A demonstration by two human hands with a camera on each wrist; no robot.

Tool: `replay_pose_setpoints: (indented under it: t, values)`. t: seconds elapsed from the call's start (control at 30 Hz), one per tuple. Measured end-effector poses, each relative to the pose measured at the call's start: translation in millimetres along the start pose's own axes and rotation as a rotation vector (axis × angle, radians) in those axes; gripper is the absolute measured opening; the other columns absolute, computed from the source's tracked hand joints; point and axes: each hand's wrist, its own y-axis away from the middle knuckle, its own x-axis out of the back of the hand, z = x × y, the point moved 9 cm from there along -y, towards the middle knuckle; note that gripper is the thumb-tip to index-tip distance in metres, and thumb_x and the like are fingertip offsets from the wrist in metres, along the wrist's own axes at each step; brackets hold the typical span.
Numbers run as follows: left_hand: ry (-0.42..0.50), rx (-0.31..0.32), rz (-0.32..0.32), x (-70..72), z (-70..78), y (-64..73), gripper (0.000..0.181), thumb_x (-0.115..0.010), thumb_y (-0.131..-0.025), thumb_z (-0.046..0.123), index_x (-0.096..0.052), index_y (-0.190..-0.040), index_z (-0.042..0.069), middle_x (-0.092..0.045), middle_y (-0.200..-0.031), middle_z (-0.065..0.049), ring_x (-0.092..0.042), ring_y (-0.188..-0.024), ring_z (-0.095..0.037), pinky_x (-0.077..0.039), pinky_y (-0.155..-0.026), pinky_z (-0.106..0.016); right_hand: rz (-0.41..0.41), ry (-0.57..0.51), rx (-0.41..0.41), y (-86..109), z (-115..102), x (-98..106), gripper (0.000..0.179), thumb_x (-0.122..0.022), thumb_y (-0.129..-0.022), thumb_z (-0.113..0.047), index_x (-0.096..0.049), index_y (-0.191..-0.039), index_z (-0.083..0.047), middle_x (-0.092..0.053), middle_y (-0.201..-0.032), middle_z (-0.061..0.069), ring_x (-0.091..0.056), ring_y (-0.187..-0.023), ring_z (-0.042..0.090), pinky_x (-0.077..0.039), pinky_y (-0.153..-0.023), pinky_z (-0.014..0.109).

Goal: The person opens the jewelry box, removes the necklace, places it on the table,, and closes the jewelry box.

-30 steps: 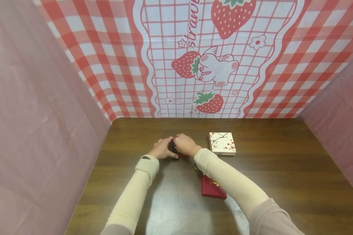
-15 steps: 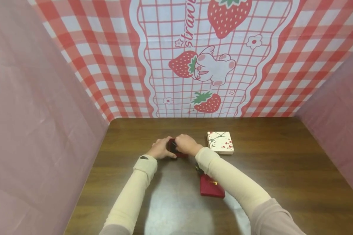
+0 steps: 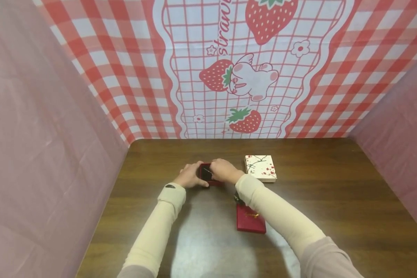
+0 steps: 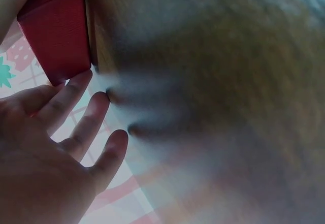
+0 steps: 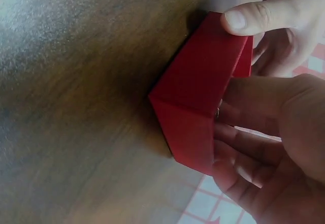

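A small red box (image 3: 216, 183) with a black inside (image 3: 205, 172) stands uncovered on the table. My left hand (image 3: 189, 176) grips its left side, the thumb at the near wall and the fingers round the far side. In the left wrist view its fingertips meet the red wall (image 4: 58, 38). My right hand (image 3: 225, 171) reaches over the box's right part, fingers curled at and inside the rim. A thin, shiny metal piece (image 5: 219, 109) shows at its fingertips; most of it is hidden by the hand.
A flat dark-red lid (image 3: 250, 226) with gold marking lies beneath the right forearm. Beside it a small dark thing (image 3: 238, 199) is partly hidden by the sleeve. A cream box (image 3: 260, 168) with painted red blossoms stands to the right, near the right hand.
My right hand has shifted slightly right, baring more of the box's black inside and a thin bright line across it. My left hand keeps its grip on the box.
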Motion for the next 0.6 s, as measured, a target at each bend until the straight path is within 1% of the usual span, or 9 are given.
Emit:
replay_pose_setpoints:
  t: [0.1, 0.23, 0.4, 0.5, 0.6]
  values:
    - [-0.001, -0.005, 0.0, -1.0, 0.0, -1.2, 0.082, -0.089, -0.065, 0.037, -0.051, -0.135, 0.017, -0.063, -0.127, -0.007, -0.052, -0.119, -0.035, -0.038, -0.101, -0.054, 0.007, -0.014, 0.008, 0.5, 1, 0, 0.01, -0.075, -0.073, -0.008, -0.066, -0.068, -0.004, -0.068, -0.073, 0.01, -0.063, -0.07, 0.026, -0.056, -0.075, 0.041]
    - [0.006, -0.006, 0.005, -1.8, 0.1, -1.7, 0.082, -0.089, -0.064, 0.037, -0.051, -0.134, 0.018, -0.063, -0.128, -0.007, -0.051, -0.119, -0.035, -0.038, -0.101, -0.054, 0.013, -0.007, 0.022, -0.4, 2, -2, 0.007, -0.071, -0.073, -0.007, -0.066, -0.069, -0.004, -0.068, -0.071, 0.009, -0.063, -0.067, 0.026, -0.056, -0.073, 0.041]
    - [0.004, -0.002, 0.0, -3.2, -0.3, -0.9, 0.083, -0.089, -0.065, 0.038, -0.05, -0.136, 0.017, -0.063, -0.127, -0.007, -0.051, -0.119, -0.035, -0.038, -0.101, -0.054, -0.008, -0.045, -0.022, -1.3, 8, -3, 0.011, -0.068, -0.075, -0.009, -0.064, -0.065, -0.007, -0.065, -0.065, 0.004, -0.056, -0.059, 0.019, -0.054, -0.065, 0.036]
    - [0.006, 0.004, -0.003, -2.4, -0.2, -0.2, 0.083, -0.088, -0.066, 0.037, -0.05, -0.136, 0.016, -0.063, -0.127, -0.008, -0.05, -0.12, -0.035, -0.038, -0.101, -0.054, 0.013, -0.074, -0.044, -1.1, 11, 2, 0.015, -0.068, -0.077, -0.009, -0.062, -0.062, -0.009, -0.062, -0.062, 0.002, -0.052, -0.057, 0.016, -0.052, -0.06, 0.033]
    - [0.018, 0.016, -0.002, -0.8, -0.8, 1.1, 0.083, -0.089, -0.066, 0.035, -0.049, -0.137, 0.016, -0.063, -0.127, -0.008, -0.049, -0.121, -0.036, -0.037, -0.102, -0.054, 0.027, -0.09, -0.041, -0.8, 10, 6, 0.015, -0.067, -0.077, -0.01, -0.062, -0.063, -0.009, -0.061, -0.062, 0.001, -0.052, -0.057, 0.015, -0.05, -0.059, 0.032]
